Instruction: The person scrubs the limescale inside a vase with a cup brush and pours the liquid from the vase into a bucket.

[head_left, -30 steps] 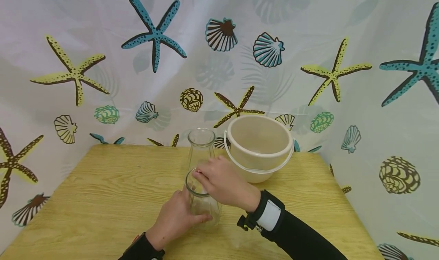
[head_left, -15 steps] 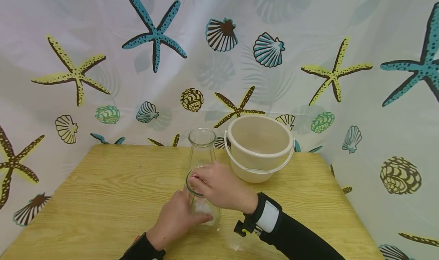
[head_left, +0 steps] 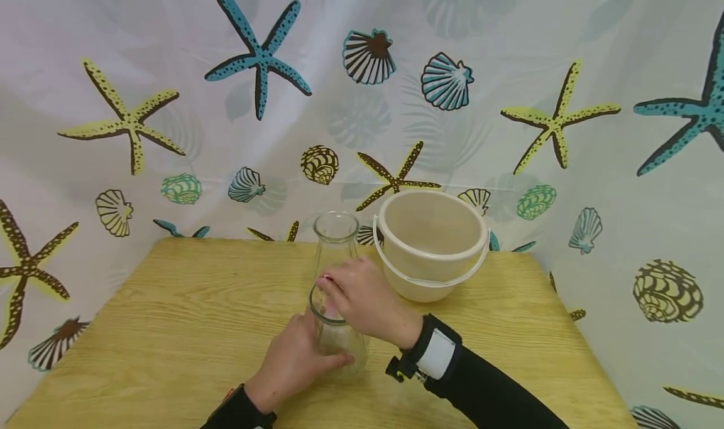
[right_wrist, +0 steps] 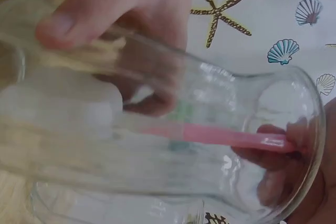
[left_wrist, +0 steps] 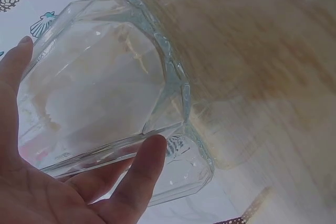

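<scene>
My left hand [head_left: 300, 357] grips the lower body of a clear glass vase [head_left: 349, 347], which stands tilted over the table with its mouth up. In the left wrist view, its faceted base [left_wrist: 100, 87] faces the camera. Over the mouth, my right hand [head_left: 367, 300] holds the pink handle [right_wrist: 226, 136] of a bottle brush. The brush's white head [right_wrist: 63, 106] is inside the vase, blurred through the glass. A second clear glass vase [head_left: 335, 237] stands upright just behind, partly covered by the right hand.
A cream bucket [head_left: 415, 267] with its handle hanging down in front stands behind and right of my hands. All of this is on a wooden table [head_left: 203, 303]. A curtain [head_left: 362, 121] with starfish and shells hangs behind and around it.
My right hand moves a little down toward the vase with the brush, then back up. My left hand keeps its hold on the vase. The second vase and the bucket stay put.
</scene>
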Tool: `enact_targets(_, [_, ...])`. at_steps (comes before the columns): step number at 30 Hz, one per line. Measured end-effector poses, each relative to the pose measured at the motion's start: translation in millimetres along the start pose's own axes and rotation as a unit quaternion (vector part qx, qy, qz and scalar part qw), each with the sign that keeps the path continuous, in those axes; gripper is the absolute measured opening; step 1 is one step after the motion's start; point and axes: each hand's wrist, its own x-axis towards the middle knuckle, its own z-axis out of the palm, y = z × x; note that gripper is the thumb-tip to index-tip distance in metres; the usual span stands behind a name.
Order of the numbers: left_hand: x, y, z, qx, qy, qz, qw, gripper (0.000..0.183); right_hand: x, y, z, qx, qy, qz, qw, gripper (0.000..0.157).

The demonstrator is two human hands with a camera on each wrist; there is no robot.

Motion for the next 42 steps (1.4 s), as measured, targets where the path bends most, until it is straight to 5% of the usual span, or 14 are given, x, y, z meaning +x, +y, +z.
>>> enact_targets(16, [-1.5, -1.5, 0.3, 0.014, -0.001, 0.008, 0.9999, 0.112, -2, 2, -7.6, -0.097, -0.021, -0.007, 0.995, 0.021])
enact_targets(28, [-1.7, -0.1, 0.4, 0.015, -0.008, -0.015, 0.9998, 0.115, -5, -8, -13.9, -0.058, -0.050, -0.026, 0.997, 0.026])
enact_targets(42, [-1.8, -2.1, 0.3, 0.016, -0.009, -0.020, 0.9996, 0.113, -2, -13, -10.9, 0.055, -0.046, -0.034, 0.997, 0.024])
